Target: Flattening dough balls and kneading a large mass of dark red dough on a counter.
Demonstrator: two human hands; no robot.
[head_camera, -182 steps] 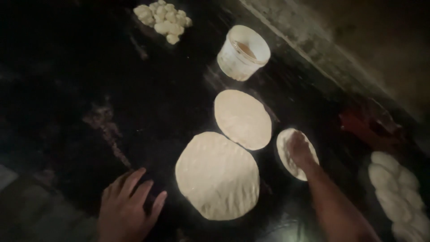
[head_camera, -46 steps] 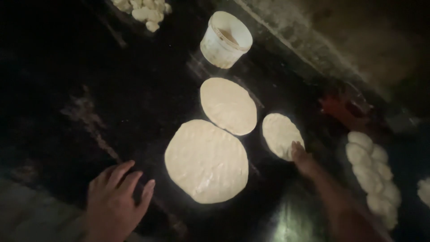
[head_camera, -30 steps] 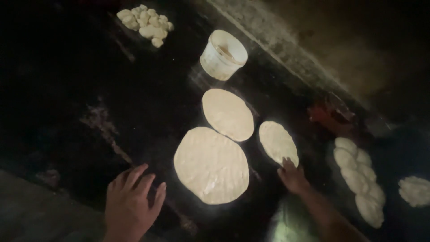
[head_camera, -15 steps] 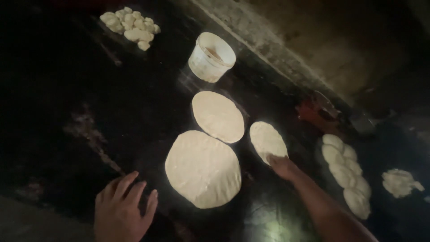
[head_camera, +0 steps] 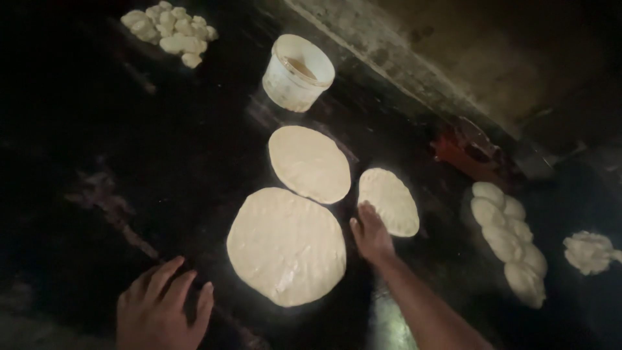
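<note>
Right hand (head_camera: 371,232) flat, fingers extended, gripping nothing, fingertips at lower-left edge of small disc (head_camera: 389,201). Disc lies just ahead-right of hand, long axis running away, slightly tilted. Left hand (head_camera: 163,313) spread empty on dark slab (head_camera: 129,162), well apart, nearer big disc (head_camera: 286,246).

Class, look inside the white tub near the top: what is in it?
Inside the white tub a brownish patch shows against the far inner wall, too dim to identify. The near wall hides the bottom. In front lie three flat dough rounds.
</note>
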